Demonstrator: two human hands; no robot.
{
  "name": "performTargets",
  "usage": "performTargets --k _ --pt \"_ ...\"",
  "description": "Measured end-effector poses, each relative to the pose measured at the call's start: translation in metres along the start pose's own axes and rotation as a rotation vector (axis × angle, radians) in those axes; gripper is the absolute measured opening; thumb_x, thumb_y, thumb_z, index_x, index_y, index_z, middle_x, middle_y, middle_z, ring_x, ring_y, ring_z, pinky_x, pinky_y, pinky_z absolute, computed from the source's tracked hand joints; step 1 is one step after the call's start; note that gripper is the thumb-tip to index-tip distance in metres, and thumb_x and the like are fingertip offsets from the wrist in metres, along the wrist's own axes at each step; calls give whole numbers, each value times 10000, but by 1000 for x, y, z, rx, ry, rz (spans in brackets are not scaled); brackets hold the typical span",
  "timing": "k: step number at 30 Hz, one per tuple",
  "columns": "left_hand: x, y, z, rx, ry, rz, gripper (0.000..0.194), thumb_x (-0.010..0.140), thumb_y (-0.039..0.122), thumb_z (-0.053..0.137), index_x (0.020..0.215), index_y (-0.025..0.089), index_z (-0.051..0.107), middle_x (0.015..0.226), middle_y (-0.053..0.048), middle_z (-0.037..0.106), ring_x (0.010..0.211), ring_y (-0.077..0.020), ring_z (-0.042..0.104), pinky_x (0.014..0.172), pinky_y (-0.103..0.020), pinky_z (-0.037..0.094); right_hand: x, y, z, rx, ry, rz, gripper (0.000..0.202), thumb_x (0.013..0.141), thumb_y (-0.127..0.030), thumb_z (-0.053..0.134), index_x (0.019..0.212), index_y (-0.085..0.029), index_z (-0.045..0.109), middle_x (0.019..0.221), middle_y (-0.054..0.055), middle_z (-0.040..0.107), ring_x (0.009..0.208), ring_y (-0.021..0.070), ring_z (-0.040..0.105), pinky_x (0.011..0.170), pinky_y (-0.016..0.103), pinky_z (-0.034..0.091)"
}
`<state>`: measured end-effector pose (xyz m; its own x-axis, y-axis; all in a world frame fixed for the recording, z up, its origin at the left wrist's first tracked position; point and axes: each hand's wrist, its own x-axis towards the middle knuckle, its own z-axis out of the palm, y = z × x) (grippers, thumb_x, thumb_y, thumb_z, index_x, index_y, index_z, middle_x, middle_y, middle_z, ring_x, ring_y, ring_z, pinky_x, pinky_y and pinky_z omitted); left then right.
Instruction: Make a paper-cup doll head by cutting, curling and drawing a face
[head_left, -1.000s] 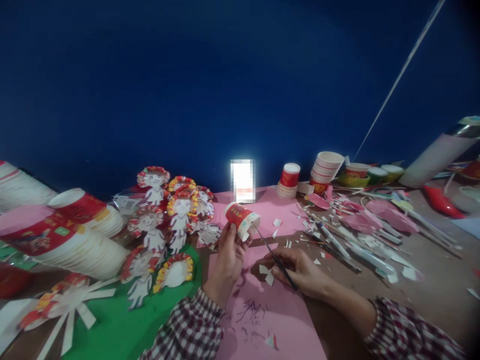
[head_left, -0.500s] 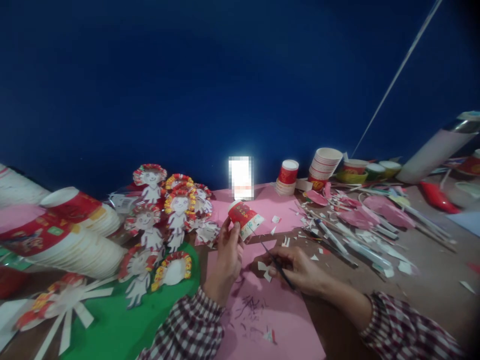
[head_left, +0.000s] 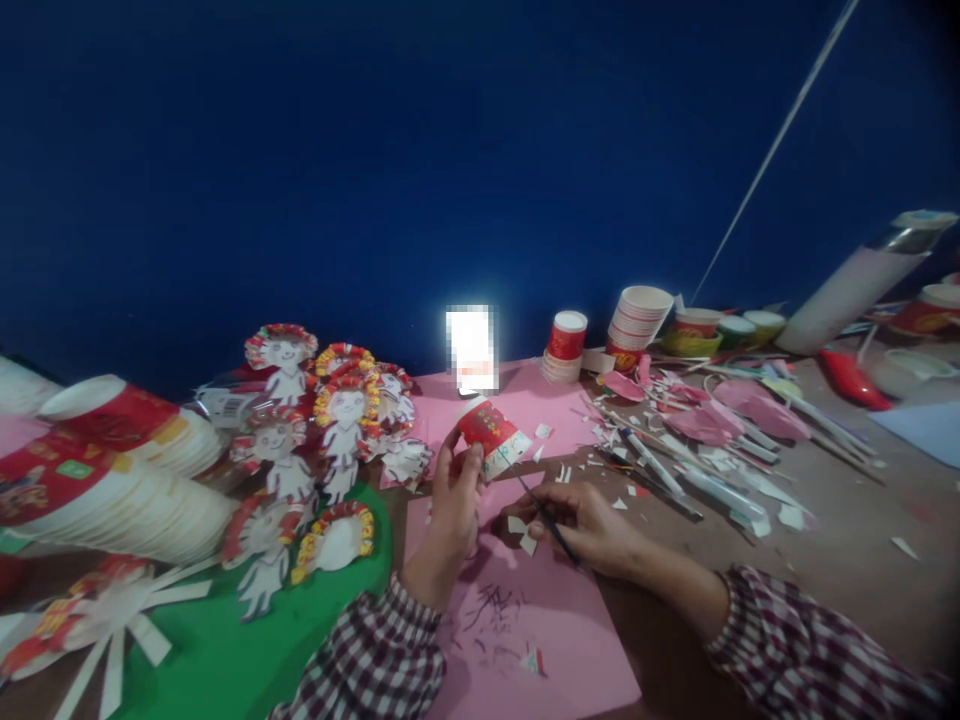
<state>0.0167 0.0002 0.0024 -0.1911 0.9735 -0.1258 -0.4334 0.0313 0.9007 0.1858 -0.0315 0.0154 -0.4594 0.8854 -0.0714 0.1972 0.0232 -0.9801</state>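
Note:
My left hand (head_left: 455,500) pinches a red and white paper cup piece (head_left: 491,432) that is tilted, with green marks near its lower white edge. In my right hand (head_left: 585,525) is a thin dark tool (head_left: 551,522), its narrow tip pointing up-left toward the lower edge of the cup piece. Whether the tip touches the cup cannot be made out. White paper scraps (head_left: 522,532) show beside my right fingertips. Beneath both hands lies a pink sheet (head_left: 555,620) with dark scribbles and a small red and white scrap.
Paper-cup figures (head_left: 347,420) stand at the left by a green sheet (head_left: 187,650). Large stacked cups (head_left: 135,500) lie far left. A bright phone (head_left: 472,350) is behind my hands. Right are cup stacks (head_left: 637,320), pens (head_left: 652,465), pink scraps (head_left: 697,415) and a white bottle (head_left: 847,290).
The whole view has shifted slightly, so the table's objects appear a little farther left. Both hands keep their holds, and the dark tool remains near the cup piece.

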Motion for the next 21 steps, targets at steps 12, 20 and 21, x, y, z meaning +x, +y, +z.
performTargets --k 12,20,21 --pt "-2 0 2 39 5 4 624 777 400 690 1329 229 456 844 -15 625 658 -98 563 577 -201 439 0 -3 0 1 7 8 309 746 -337 680 966 -123 707 672 31 629 536 105 506 475 225 398" --pt "-3 2 3 74 7 14 568 805 404 657 1308 230 459 882 -25 607 655 -85 550 554 -182 423 0 -5 1 77 19 56 281 742 -331 700 925 -118 699 562 -26 522 463 74 418 420 197 322" --pt "-3 2 3 93 15 11 567 803 408 657 1304 228 463 857 -19 597 631 -82 536 535 -180 414 -1 -4 1 80 16 64 277 750 -332 693 925 -117 696 549 -33 505 455 72 406 418 198 313"
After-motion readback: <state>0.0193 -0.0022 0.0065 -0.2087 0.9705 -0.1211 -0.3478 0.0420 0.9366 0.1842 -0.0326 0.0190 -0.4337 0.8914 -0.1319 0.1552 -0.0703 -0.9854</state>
